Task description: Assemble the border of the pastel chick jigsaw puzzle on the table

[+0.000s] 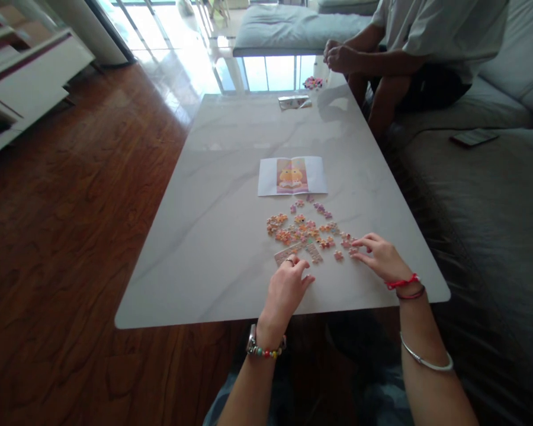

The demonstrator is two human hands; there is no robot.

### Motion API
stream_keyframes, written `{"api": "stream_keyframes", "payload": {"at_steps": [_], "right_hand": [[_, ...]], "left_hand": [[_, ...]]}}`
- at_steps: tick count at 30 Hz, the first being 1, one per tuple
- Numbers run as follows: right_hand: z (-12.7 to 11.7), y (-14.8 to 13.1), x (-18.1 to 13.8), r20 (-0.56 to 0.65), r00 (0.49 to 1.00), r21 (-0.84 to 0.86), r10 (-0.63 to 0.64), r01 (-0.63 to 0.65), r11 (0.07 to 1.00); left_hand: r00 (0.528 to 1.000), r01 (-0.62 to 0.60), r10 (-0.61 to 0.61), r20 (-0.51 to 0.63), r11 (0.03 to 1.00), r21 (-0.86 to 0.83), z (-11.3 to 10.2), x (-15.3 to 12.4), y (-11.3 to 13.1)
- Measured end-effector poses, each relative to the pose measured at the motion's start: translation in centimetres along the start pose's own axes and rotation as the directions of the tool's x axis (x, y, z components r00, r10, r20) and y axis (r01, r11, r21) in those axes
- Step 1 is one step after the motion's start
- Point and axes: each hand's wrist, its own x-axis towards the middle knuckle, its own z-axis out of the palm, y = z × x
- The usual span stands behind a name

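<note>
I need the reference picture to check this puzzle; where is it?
In the head view, the reference picture lies mid-table, just beyond the loose puzzle pieces.

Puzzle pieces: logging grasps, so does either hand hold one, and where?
Cannot be told: the left hand rests fingertips on a joined strip, the right hand touches loose pieces.

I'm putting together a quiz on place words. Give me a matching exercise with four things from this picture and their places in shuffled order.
Things:
1 picture sheet
2 foil packet
3 phone
4 right hand

Places:
A on the sofa
B at the right edge of the loose puzzle pieces
C middle of the table, beyond the pieces
D far end of the table, near the other person's hands

Pairs: 1-C; 2-D; 3-A; 4-B
</note>
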Motion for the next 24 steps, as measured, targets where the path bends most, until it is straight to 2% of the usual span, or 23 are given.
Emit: {"api": "stream_keyframes", "payload": {"at_steps": [3, 6, 10, 13, 16, 18, 21, 24], "right_hand": [[0.3, 0.4, -0.2, 0.046, 0.999, 0.031, 0.011, -0.012, 0.999], [0.5, 0.4, -0.2, 0.094, 0.995, 0.074, 0.033, -0.04, 0.996], [0.3, 0.1, -0.2, 0.162, 0.987, 0.149, 0.005, -0.029, 0.988], [0.0, -0.3, -0.1, 0.155, 0.988, 0.171, 0.0, -0.026, 0.985], [-0.7, -0.4, -0.2, 0.115, 0.992, 0.207, 0.056, -0.079, 0.975], [-1.3, -0.1, -0.4, 0.146, 0.984, 0.239, 0.107, -0.14, 0.961], [-1.9, 0.7, -0.8, 0.252, 0.951, 0.178, 0.179, -0.228, 0.957], [-1.7, 0.9, -0.9, 0.242, 0.935, 0.063, 0.258, -0.281, 0.958]], "left_hand": [[0.996, -0.015, 0.012, 0.084, 0.999, 0.035, 0.7, 0.1, 0.6], [0.993, -0.043, 0.044, 0.107, 0.999, -0.009, 0.9, 0.4, 0.5], [0.991, -0.08, 0.09, 0.102, 0.992, -0.098, 1.1, 0.8, 0.2], [0.991, -0.095, 0.106, 0.076, 0.986, -0.14, 1.3, 1.0, 0.2], [0.993, -0.095, 0.105, 0.058, 0.983, -0.159, 1.3, 1.2, 0.1], [0.994, -0.09, 0.098, 0.045, 0.983, -0.159, 1.0, 1.3, -0.1], [0.998, -0.056, 0.06, 0.032, 0.991, -0.118, 0.4, 1.1, -0.2], [0.999, -0.015, 0.018, 0.05, 0.997, -0.072, 0.0, 0.9, -0.3]]}}
